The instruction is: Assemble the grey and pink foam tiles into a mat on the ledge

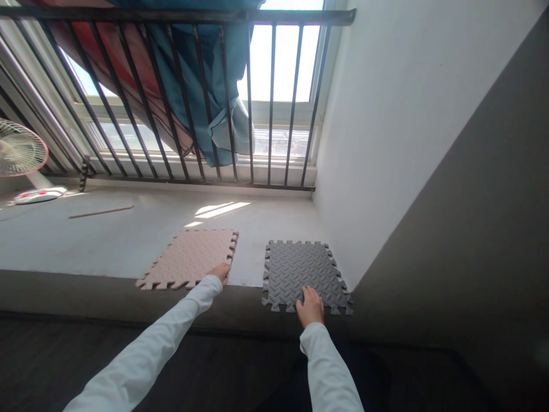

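Two interlocking foam mat tiles lie side by side on the pale ledge, a gap between them. On the left is a pink foam mat tile [191,254]; its front right corner is at my left hand [220,273], whose fingers close over the edge there. The thumb is hidden. A dark grey foam mat tile [300,263] lies to the right, its front part sticking out past the ledge's edge. My right hand [310,307] rests on its front part, fingers a little bent and thumb apart. Both tiles have toothed edges and a raised tread pattern.
Behind the ledge [107,246] runs a black metal railing [270,114] with blue and red curtains [189,86] behind it at the window. A fan [21,149] and a thin stick [102,212] are at the left. A white wall [386,114] bounds the right.
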The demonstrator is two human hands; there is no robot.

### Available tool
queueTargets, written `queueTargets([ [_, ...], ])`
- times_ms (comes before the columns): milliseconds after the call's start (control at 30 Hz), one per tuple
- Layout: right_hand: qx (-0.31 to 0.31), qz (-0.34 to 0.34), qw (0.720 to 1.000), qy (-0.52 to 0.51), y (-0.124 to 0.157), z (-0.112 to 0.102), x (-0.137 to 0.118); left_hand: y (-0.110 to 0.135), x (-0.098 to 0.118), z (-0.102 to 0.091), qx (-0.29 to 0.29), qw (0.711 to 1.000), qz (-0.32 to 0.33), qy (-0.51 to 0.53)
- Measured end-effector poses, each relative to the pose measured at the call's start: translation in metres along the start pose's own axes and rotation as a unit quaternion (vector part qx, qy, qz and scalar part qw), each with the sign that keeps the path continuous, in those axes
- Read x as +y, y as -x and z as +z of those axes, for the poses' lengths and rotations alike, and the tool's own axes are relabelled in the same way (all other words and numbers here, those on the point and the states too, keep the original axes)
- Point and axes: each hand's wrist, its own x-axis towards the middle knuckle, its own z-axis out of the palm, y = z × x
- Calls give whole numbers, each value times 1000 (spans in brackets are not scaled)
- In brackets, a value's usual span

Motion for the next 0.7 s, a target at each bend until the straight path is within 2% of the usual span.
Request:
queueTargets([
  [233,-10,8,1000,7,5,-9,-5,6,-6,1,30,998,33,37],
  [467,-11,10,1000,5,4,-7,-6,-7,-7,4,19,999,-26,27],
  [700,-20,12,1000,-6,6,-11,-7,-10,-5,-4,-6,999,-47,9],
])
